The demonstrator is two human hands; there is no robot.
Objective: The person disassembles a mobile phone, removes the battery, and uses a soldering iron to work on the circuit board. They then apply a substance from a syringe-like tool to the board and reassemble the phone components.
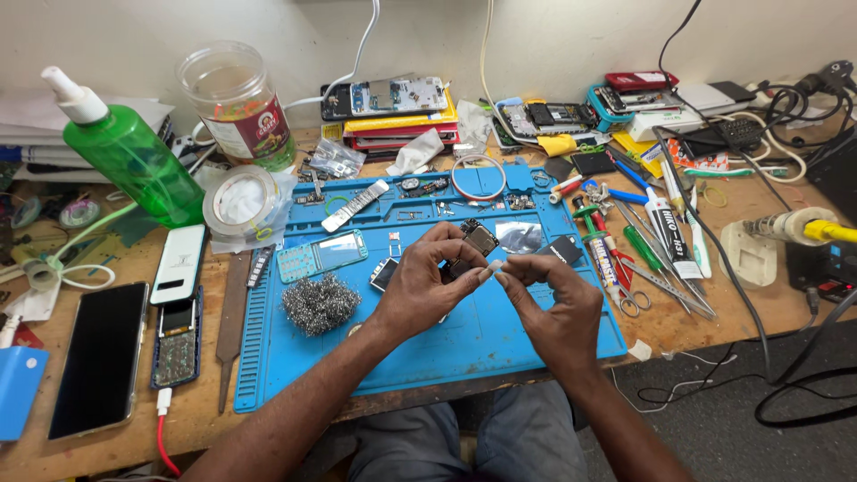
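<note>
Both hands are meeting over the middle of the blue mat (500, 344), above the surface.

Left hand (420, 290) is pinching a small dark phone part (478, 239), looks like a circuit board or inner frame, between thumb and fingers. It is being held tilted, with its long axis running roughly up and away from the person, the top end poking out above the fingers.

Right hand (558, 308) is pinching a tiny white piece (494, 266) between thumb and forefinger, the remaining fingers curled in. I cannot tell what the piece is; too small.

Key relation: the white piece is sitting just to the right of the dark part's lower end, at the left hand's fingertips, touching or nearly so. The right hand is the one carrying it; the left is only steadying the part.

Around them on the mat:
- steel wool wad (320, 303) well to the left of the left hand
- turquoise phone frame (320, 254) beyond the wool
- small dark screen (385, 273) just behind the left wrist
- screwdrivers and tweezers (625, 259) lying to the right of the right hand

Green spray bottle (134, 156) and tape roll (241, 201) are standing far left, well apart from the hands.
</note>
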